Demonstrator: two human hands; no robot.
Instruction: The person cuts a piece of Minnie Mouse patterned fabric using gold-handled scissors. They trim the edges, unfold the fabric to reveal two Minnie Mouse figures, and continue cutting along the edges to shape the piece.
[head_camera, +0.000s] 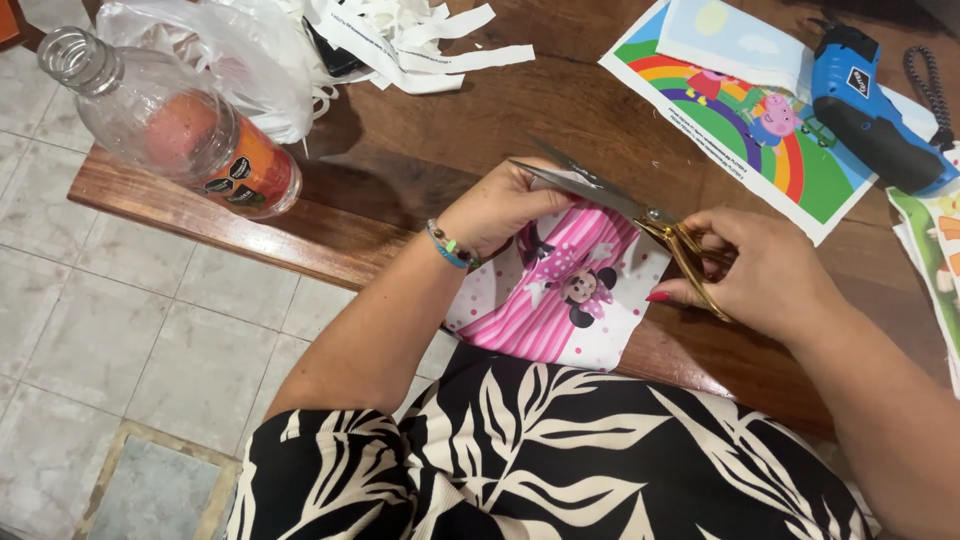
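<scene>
My left hand (500, 208) pinches the top edge of a pink striped cartoon printed sheet (560, 300) that hangs over the front edge of the wooden table (420, 160). My right hand (760, 270) grips gold-handled scissors (640, 215), fingers through the loops. The blades point left and lie along the sheet's upper edge, close to my left fingers. A beaded bracelet sits on my left wrist.
An empty plastic bottle (170, 120) lies at the table's left corner beside a plastic bag (240, 50). White paper strips (420, 40) are piled at the back. A rainbow cartoon print (740, 120) and a blue glue gun (875, 110) lie at the right. Tiled floor is below.
</scene>
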